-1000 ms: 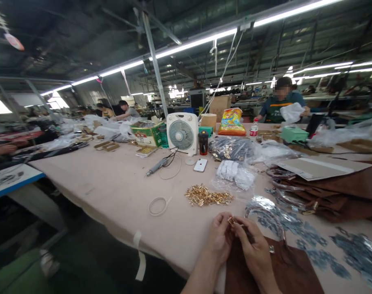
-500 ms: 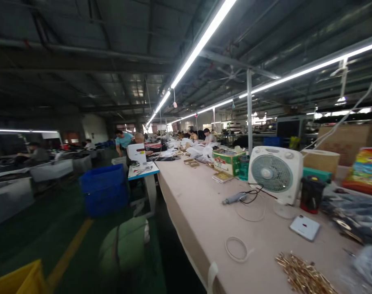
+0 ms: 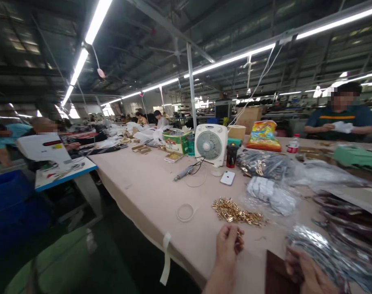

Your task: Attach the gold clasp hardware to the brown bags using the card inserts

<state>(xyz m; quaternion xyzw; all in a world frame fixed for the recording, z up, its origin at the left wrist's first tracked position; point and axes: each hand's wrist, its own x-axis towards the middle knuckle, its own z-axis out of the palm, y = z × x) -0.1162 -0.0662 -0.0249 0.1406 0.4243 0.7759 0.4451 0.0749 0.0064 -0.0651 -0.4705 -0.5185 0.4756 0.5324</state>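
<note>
My left hand (image 3: 229, 245) is raised just above the pink worktable (image 3: 149, 192), fingers curled and pinched on a small gold metal fitting. A heap of the same gold fittings (image 3: 236, 213) lies on the table just beyond it. At the bottom edge my right hand (image 3: 306, 274) rests on a brown leather piece (image 3: 276, 276); its fingers are bent over the leather's edge and blurred. Crumpled clear plastic wrappers (image 3: 329, 253) lie to the right of that hand.
A white desk fan (image 3: 210, 144), a black cup (image 3: 232, 155), a white phone (image 3: 228, 178), a powered hand tool (image 3: 183, 174) and a tape ring (image 3: 186, 212) sit on the table. A person in a dark shirt (image 3: 341, 116) sits across. A sewing machine (image 3: 43, 149) stands left.
The camera swung far left, then back to the table. My hands, together a second ago on a fitting, are now apart: left holds the fitting, right is on the leather.
</note>
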